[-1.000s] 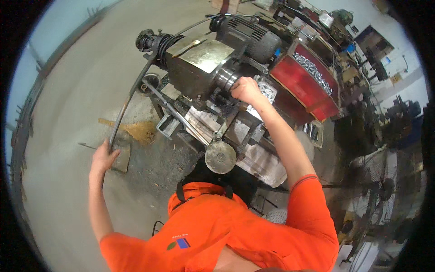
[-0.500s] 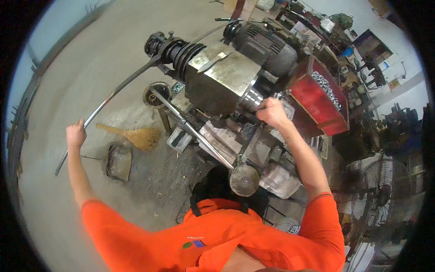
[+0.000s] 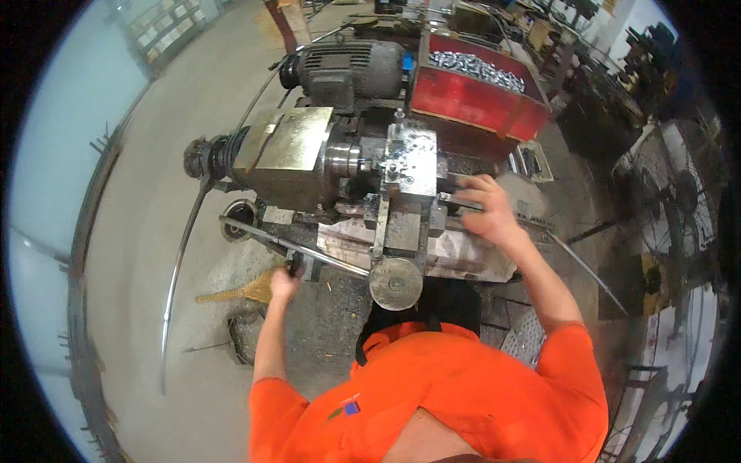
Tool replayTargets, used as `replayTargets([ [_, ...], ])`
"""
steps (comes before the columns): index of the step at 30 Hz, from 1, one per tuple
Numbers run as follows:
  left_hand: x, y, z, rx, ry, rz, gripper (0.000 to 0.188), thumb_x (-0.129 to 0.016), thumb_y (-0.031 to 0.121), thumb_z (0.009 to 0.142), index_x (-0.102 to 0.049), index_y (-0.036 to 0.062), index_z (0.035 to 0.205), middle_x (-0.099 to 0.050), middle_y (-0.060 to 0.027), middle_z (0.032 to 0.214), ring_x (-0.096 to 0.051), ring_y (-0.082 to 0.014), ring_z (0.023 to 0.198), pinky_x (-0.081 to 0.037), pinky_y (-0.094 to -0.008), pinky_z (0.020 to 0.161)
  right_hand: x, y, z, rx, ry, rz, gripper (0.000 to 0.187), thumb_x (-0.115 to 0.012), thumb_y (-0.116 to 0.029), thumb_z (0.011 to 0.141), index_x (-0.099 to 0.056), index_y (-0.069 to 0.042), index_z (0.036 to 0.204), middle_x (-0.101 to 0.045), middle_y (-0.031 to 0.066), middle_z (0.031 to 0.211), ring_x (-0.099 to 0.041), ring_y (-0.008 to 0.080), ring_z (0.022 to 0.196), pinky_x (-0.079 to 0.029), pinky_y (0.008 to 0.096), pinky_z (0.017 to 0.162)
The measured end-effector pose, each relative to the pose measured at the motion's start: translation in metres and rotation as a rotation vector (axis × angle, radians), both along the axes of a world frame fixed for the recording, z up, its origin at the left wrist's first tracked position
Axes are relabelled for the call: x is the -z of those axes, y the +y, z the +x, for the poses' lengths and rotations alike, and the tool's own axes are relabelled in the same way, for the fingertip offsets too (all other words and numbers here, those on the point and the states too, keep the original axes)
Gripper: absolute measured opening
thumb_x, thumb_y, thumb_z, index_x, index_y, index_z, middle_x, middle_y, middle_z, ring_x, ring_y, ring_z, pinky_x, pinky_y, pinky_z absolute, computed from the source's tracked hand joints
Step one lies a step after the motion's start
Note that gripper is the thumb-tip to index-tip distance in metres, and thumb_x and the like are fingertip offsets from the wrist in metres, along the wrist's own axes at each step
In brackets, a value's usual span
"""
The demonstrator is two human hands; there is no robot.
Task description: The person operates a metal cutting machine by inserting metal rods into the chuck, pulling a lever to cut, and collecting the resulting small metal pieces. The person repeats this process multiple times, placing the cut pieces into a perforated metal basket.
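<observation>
Low in front of the lathe-like machine, my left hand (image 3: 285, 286) is closed around a black handle (image 3: 295, 264), beside a long metal lever (image 3: 328, 261). My right hand (image 3: 492, 210) reaches to the right side of the metal tool block (image 3: 411, 160), fingers apart and bent near dark bars (image 3: 463, 202); some blur hides whether they touch. Left of the block is the shiny round spindle end (image 3: 342, 160) of the headstock (image 3: 287, 166). A round metal disc (image 3: 395, 283) sits at the front of the slide.
A long curved rod (image 3: 179, 266) slopes down from the machine's left end. Behind stand an electric motor (image 3: 347, 71) and a red bin (image 3: 475, 104) of small metal parts. A broom (image 3: 251, 291) and a dustpan (image 3: 245, 336) lie on the floor. A fan (image 3: 671, 181) is at right.
My left hand has let go of the long curved rod and moved right to the black handle. My right hand has left the spindle end; the tool block is now in view beside the spindle.
</observation>
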State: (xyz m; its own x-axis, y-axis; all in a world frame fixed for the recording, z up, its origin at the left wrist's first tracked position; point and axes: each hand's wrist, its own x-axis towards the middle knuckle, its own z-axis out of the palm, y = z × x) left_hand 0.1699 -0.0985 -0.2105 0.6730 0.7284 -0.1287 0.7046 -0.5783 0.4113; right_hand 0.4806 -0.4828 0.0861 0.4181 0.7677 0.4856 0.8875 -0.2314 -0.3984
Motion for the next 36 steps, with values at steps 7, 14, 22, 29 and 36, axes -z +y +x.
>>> replayTargets([
  [7,-0.043,0.021,0.036,0.336,0.533,0.405,0.026,-0.063,0.027,0.076,-0.06,0.0145,0.099,-0.065,-0.0092,0.089,-0.063,-0.0277,0.084,-0.05,-0.0427,0.072,0.053,-0.197,0.04,0.574,0.027,-0.261,0.041,-0.062,-0.011,0.056,-0.065,-0.002,0.096,-0.061,0.0153,0.104,-0.056,0.0325,0.099,-0.045,0.0374,0.085],
  [14,-0.089,0.047,0.003,-0.114,-0.177,-0.107,0.046,-0.063,0.041,0.08,-0.06,0.0046,0.108,-0.066,-0.0146,0.08,-0.064,-0.0278,0.067,-0.052,-0.0387,0.059,0.149,-0.407,0.088,1.278,0.294,-0.902,0.046,-0.063,-0.023,0.067,-0.058,-0.007,0.11,-0.062,0.0176,0.105,-0.059,0.0334,0.098,-0.046,0.041,0.086],
  [22,-0.148,0.017,0.053,-0.41,-0.602,-0.629,0.047,-0.056,0.038,0.087,-0.05,-0.0056,0.103,-0.06,-0.0149,0.069,-0.06,-0.0217,0.05,-0.051,-0.0315,0.045,0.188,-0.399,-0.031,1.191,0.259,-0.751,0.052,-0.061,-0.024,0.063,-0.057,-0.007,0.111,-0.064,0.0182,0.091,-0.062,0.0365,0.082,-0.05,0.0444,0.072],
  [29,-0.155,-0.026,0.084,-0.518,-0.899,-0.385,0.022,-0.05,0.016,0.087,-0.051,-0.002,0.1,-0.057,-0.0071,0.071,-0.056,-0.0167,0.055,-0.049,-0.0291,0.047,0.192,-0.297,-0.146,0.991,0.894,-0.044,0.025,-0.056,-0.016,0.062,-0.055,-0.001,0.082,-0.048,0.0062,0.063,-0.046,0.0172,0.058,-0.039,0.0316,0.053],
  [36,-0.146,-0.018,0.078,-0.51,-0.774,-0.399,0.036,-0.055,0.021,0.085,-0.053,-0.0083,0.105,-0.059,-0.0106,0.085,-0.056,-0.0188,0.066,-0.046,-0.0318,0.055,0.169,-0.261,-0.158,0.941,0.915,0.085,0.02,-0.053,-0.014,0.061,-0.052,0.0,0.075,-0.045,0.0054,0.062,-0.043,0.0156,0.059,-0.037,0.0318,0.052],
])
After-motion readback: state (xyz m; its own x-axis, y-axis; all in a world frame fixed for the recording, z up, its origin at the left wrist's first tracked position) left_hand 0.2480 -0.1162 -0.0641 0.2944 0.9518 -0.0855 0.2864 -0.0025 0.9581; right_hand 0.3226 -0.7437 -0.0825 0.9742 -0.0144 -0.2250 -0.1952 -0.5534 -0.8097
